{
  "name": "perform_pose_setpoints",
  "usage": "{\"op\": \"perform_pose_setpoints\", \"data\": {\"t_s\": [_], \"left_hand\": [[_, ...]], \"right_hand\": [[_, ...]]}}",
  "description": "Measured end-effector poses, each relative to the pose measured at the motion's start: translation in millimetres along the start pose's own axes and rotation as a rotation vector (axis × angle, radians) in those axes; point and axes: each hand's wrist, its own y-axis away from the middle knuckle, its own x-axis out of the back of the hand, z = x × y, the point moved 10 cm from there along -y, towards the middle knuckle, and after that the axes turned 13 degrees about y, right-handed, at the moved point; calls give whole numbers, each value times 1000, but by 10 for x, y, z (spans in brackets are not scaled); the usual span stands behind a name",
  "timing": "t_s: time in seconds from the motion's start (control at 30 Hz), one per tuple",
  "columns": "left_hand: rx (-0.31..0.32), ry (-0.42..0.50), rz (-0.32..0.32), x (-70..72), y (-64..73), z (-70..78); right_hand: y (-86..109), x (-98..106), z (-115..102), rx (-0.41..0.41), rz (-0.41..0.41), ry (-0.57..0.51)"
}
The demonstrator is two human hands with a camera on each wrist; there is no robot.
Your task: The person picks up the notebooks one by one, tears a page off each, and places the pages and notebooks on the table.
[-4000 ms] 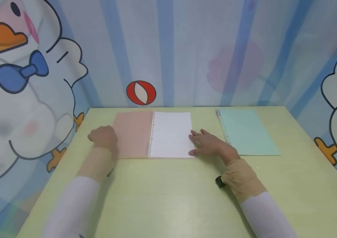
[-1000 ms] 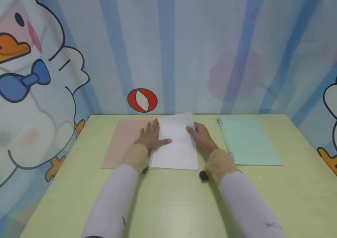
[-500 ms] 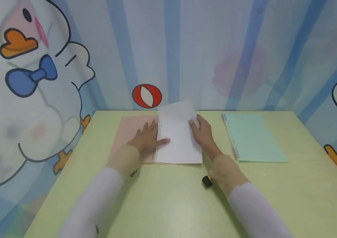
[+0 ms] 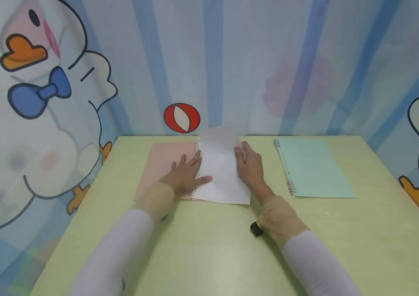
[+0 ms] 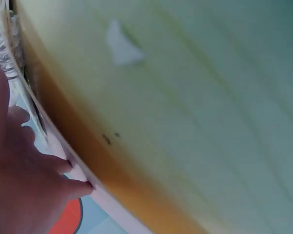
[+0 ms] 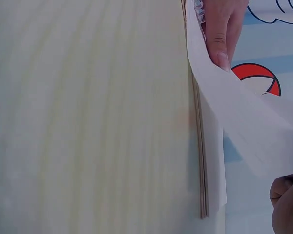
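Note:
A spiral notebook lies open at the back of the table, its pink cover (image 4: 157, 158) folded out to the left. My left hand (image 4: 181, 176) rests spread over the cover and spiral binding (image 4: 195, 185), thumb across the white sheet (image 4: 218, 164). My right hand (image 4: 251, 166) pinches that sheet's right edge between thumb and fingers. The sheet slants upward, its upper end standing above the table's back edge, with small notches along its upper left side. In the right wrist view, the sheet (image 6: 254, 124) curves away from the pages beneath, with my left thumb (image 6: 222, 58) on it.
A mint-green spiral notebook (image 4: 316, 168) lies on the right of the pale yellow-green table (image 4: 209, 246). A patterned curtain (image 4: 246, 61) with cartoon ducks stands right behind. In the left wrist view, a small white patch (image 5: 123, 48) shows on the tabletop.
Since the earliest frame, my left hand has come onto the notebook's middle and my right hand has taken the sheet's edge. The sheet's top has risen; little differs from half a second ago.

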Motion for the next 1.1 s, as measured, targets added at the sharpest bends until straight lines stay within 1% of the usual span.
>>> {"op": "perform_pose_setpoints", "data": {"t_s": [0.1, 0.23, 0.4, 0.57, 0.77, 0.83, 0.9, 1.0, 1.1], "left_hand": [[5, 31, -8, -26, -31, -8], [35, 40, -34, -63, -54, -20], [33, 34, -69, -91, -53, 23], [30, 37, -83, -73, -43, 23], [40, 35, -82, -25, -2, -14], [44, 41, -91, -31, 3, -25], [32, 64, -94, -63, -34, -71], [24, 69, -103, -66, -51, -83], [18, 60, -95, -41, -39, -55]], "right_hand": [[13, 21, 2, 3, 22, -1], [29, 55, 37, -8, 41, -16], [88, 81, 143, -66, 42, -26], [164, 111, 186, -120, 30, -58], [183, 179, 199, -141, 46, -19], [191, 203, 213, -154, 42, -21], [196, 222, 239, -172, 35, -28], [187, 256, 296, -198, 28, -37], [168, 276, 371, -226, -16, -71]]}}
